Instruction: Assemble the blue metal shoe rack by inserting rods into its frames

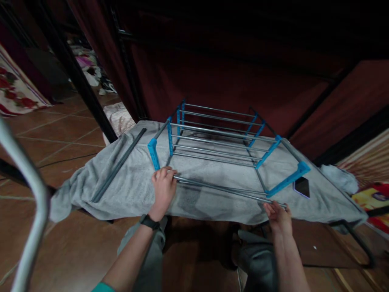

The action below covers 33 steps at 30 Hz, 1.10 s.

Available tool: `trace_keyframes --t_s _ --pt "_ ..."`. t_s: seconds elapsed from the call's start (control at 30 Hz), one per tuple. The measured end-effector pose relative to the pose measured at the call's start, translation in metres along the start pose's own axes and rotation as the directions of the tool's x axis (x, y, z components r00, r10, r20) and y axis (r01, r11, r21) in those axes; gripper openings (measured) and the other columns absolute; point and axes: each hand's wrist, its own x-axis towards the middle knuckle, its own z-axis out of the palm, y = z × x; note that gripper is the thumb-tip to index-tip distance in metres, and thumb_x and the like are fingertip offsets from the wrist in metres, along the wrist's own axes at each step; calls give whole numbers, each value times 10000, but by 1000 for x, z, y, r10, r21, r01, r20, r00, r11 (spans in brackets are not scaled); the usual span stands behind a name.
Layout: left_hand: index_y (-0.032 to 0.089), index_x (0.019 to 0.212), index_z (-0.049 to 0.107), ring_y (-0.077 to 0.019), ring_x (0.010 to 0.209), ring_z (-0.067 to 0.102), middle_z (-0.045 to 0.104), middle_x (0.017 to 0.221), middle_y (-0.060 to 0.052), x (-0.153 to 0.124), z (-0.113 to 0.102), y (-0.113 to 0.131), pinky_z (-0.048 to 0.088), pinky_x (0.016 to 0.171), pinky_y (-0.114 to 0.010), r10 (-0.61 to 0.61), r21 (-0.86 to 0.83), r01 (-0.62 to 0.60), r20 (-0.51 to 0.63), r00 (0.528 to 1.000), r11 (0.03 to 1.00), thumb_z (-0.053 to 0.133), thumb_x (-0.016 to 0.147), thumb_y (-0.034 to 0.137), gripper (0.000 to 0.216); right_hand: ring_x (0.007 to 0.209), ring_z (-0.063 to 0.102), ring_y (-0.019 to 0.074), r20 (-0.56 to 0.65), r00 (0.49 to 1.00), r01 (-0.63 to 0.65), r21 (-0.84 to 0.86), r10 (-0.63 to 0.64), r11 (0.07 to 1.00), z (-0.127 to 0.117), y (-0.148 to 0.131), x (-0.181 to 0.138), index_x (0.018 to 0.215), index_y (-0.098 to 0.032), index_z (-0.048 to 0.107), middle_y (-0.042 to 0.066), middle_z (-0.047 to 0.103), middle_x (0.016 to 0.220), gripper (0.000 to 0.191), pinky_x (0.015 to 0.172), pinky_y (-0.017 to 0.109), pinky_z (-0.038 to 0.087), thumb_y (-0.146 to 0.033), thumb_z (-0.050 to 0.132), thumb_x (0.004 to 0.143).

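A rack of grey metal rods and blue plastic side pieces [225, 142] lies on a grey towel [130, 182] spread over the floor. My left hand [164, 188] is closed around the left end of two loose grey rods [219, 187] that lie along the rack's near side. At the rods' right end, my right hand [277, 215] pinches them in its fingers. A black watch is on my left wrist.
Two more grey rods [118, 164] lie on the towel's left part. A phone [302, 186] rests on the towel by the rack's right blue corner. A grey tube [30, 211] crosses the near left. Tiled floor, dark red fabric walls behind, clothes at far left.
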Motion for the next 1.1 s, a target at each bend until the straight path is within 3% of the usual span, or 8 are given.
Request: trace_keyframes --t_s 0.13,0.27,0.37,0.43,0.57,0.77,0.93,1.1 --pt "184 1014 651 -280 1161 503 551 1201 -120 1 1 -10 430 957 -436 -300 -417 220 -138 944 882 553 759 172 273 631 694 149 43 998 -45 24 44 999 17 4 -14 987 -301 398 -101 639 733 578 597 325 623 -98 748 574" --pt "200 1064 639 -203 935 618 641 914 -37 2 -6 -4 455 934 -384 -588 -810 370 39 808 455 674 699 249 370 642 694 142 52 996 -69 42 66 997 29 7 -23 974 -293 419 -89 654 699 478 645 325 624 -127 712 634" --pt "202 1025 638 -184 882 656 635 912 4 5 -20 1 460 940 -360 -672 -935 328 155 724 137 733 597 185 439 651 691 135 59 994 -99 62 96 993 33 8 -27 904 -262 455 -54 676 714 327 672 317 624 -124 654 684" --pt "218 1044 613 -198 876 674 635 917 19 8 -29 2 488 910 -364 -696 -963 266 160 700 47 726 558 119 509 655 688 128 68 987 -147 66 142 987 36 9 -28 856 -240 483 -32 684 726 258 675 296 621 -89 613 692" --pt "295 1246 476 -201 931 678 671 828 38 15 -40 5 515 894 -380 -683 -980 178 74 726 83 688 620 52 705 637 676 116 69 978 -200 54 196 978 42 14 -30 811 -216 520 -15 678 727 234 673 266 616 -29 577 683" --pt "267 1218 479 -201 938 677 704 884 -15 28 -47 36 528 886 -385 -576 -982 169 89 812 87 681 754 172 515 586 647 119 19 974 -226 -21 227 974 53 29 -40 800 -217 522 -34 607 623 169 596 255 594 -89 592 715" --pt "255 1221 480 -191 885 672 692 867 -25 33 -34 72 517 768 -304 -504 -966 258 207 838 32 720 758 264 522 560 618 117 64 957 -259 -240 282 936 65 41 -55 841 -207 533 3 652 683 182 522 229 530 -155 618 690" --pt "254 1297 447 -179 919 654 673 919 -33 27 -10 103 495 836 -335 -371 -948 311 264 891 72 679 808 349 549 465 534 106 147 955 -165 -458 257 874 81 58 -69 823 -212 511 -18 645 619 218 453 220 427 -198 619 635"
